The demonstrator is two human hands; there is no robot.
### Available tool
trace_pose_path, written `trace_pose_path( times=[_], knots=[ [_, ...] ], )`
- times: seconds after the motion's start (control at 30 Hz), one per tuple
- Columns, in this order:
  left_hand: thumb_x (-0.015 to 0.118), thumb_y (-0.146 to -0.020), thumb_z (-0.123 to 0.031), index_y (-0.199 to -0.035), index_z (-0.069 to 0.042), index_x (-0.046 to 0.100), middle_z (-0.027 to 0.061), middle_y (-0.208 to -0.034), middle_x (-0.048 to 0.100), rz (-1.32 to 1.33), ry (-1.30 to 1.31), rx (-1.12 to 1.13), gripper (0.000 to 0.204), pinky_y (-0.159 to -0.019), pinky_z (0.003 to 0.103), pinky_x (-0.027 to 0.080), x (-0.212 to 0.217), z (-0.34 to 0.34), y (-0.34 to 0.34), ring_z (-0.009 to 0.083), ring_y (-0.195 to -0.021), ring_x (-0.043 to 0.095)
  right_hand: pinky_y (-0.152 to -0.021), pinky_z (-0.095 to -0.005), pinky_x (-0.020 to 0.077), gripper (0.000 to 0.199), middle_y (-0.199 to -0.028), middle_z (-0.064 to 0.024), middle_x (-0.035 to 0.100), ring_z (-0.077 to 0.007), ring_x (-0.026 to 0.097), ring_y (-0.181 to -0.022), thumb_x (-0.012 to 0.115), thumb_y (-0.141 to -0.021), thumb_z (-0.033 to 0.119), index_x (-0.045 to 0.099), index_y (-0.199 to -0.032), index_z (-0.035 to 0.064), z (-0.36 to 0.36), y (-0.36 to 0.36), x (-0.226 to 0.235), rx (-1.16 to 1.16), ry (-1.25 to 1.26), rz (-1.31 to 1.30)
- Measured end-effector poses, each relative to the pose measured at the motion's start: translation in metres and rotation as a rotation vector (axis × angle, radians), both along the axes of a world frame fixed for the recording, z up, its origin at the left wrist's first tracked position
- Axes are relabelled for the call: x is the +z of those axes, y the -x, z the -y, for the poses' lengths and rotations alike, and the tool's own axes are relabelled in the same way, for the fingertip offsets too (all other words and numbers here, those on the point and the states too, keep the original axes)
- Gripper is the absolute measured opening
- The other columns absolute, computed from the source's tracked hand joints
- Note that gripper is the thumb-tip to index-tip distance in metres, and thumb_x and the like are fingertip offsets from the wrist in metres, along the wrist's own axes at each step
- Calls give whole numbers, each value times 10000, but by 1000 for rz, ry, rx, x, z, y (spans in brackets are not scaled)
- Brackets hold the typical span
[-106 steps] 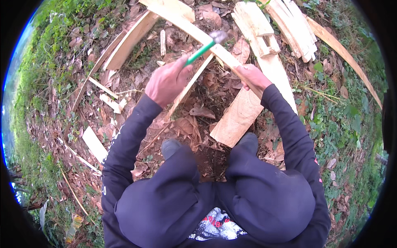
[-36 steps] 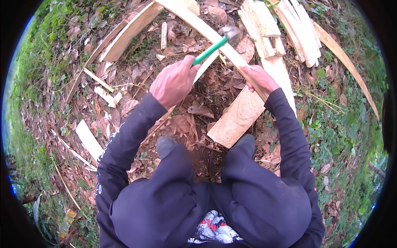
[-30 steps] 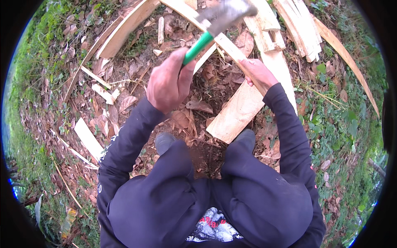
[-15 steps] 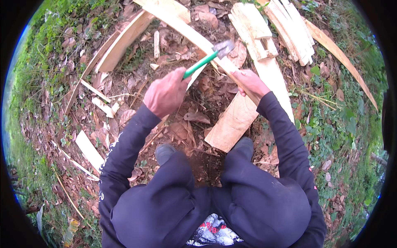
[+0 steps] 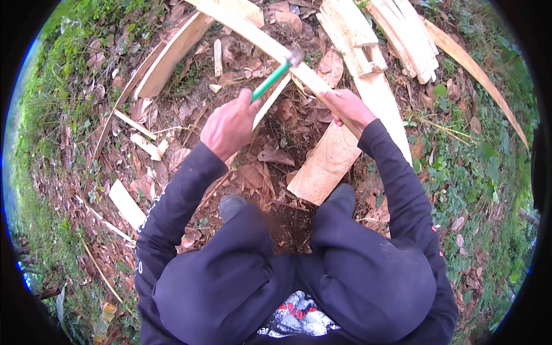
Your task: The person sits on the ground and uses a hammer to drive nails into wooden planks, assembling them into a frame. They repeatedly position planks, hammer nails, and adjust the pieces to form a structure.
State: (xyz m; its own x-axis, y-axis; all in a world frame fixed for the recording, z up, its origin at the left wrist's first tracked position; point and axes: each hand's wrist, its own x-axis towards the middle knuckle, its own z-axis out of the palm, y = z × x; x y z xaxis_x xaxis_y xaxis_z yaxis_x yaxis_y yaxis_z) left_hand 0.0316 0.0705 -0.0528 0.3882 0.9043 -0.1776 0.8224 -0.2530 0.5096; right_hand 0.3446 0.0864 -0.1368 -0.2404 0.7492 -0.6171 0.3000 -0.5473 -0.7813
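My left hand [image 5: 230,125] is closed round the green handle of a hammer [image 5: 271,79]. Its small metal head, slightly blurred, is down at the edge of a long pale wooden plank [image 5: 253,38]. That plank slants from the upper left toward my right hand [image 5: 349,109], which grips its near end with the thumb on top. Below the plank's near end lies a short, wide board [image 5: 326,164], close to my right shoe [image 5: 343,198]. A thin strip of wood [image 5: 272,102] slopes down from under the plank, partly hidden by my left hand.
Several split wood pieces are stacked at the upper right [image 5: 402,37], beside a pale board [image 5: 382,109] and a long curved strip [image 5: 480,77]. Another plank [image 5: 172,57] lies at the upper left. Offcuts [image 5: 126,204] are scattered on the left among dry leaves, soil and green plants.
The hammer head has come down and slightly left onto the plank, having been raised beyond it. My right hand keeps its grip, shifted only slightly.
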Motion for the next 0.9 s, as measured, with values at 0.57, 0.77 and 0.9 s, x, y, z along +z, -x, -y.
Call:
trace_pose_path(
  times=[0.57,0.77,0.9],
  knots=[
    [466,-1067,-241,-972,-53,488,30,-550,461,169,-154,-8,211,-357,329,365,-2,1,10,124,-403,430,-430,-261,450,422,-596,-14,500,-80,501,-473,546,-1021,395,608,-994,-21,2,18,2,-31,44,26],
    [489,-1057,-232,-982,-27,467,133,-572,484,486,-480,-6,219,-439,426,414,18,3,-2,313,-455,544,-424,-239,444,419,-610,9,489,-69,485,-465,565,-1018,412,605,-1019,-6,5,21,-9,-71,6,-49],
    [465,-1068,-271,-921,-59,461,79,-543,438,97,-180,-43,258,-416,389,417,-17,-2,13,203,-406,466,-429,-240,439,436,-597,12,473,-64,470,-464,564,-1020,421,603,-1029,-14,7,30,0,-56,37,-30]
  ],
)
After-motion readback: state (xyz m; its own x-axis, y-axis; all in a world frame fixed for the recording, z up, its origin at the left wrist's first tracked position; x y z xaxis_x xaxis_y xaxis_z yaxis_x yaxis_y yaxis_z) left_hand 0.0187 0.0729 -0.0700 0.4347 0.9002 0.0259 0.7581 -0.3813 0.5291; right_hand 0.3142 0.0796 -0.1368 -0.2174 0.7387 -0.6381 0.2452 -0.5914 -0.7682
